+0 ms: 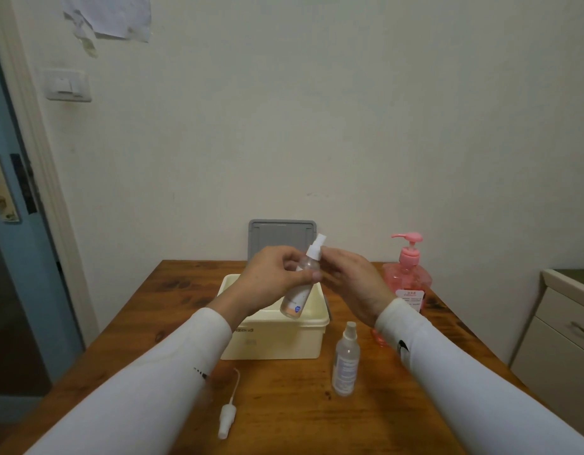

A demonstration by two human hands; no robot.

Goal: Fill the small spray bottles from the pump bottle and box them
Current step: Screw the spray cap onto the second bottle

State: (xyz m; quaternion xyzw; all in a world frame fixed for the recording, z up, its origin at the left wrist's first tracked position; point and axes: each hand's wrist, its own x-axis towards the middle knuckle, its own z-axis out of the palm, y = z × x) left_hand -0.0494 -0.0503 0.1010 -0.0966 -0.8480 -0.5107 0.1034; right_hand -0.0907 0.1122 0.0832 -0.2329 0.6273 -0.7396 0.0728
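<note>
My left hand (277, 274) grips a small clear spray bottle (295, 298) tilted above the cream box (274, 336). My right hand (348, 280) pinches the white spray cap (316, 247) at the top of that bottle. A second small spray bottle (344, 361) stands upright on the wooden table (316, 418), in front of the box and to its right, with no sprayer on its neck. A loose white spray head with its tube (228, 412) lies on the table near the front left. The pink pump bottle (408, 277) stands at the back right, partly behind my right forearm.
A grey lid (282, 234) leans against the wall behind the box. A cream cabinet with drawers (559, 333) stands right of the table. A door frame (31, 178) runs along the left.
</note>
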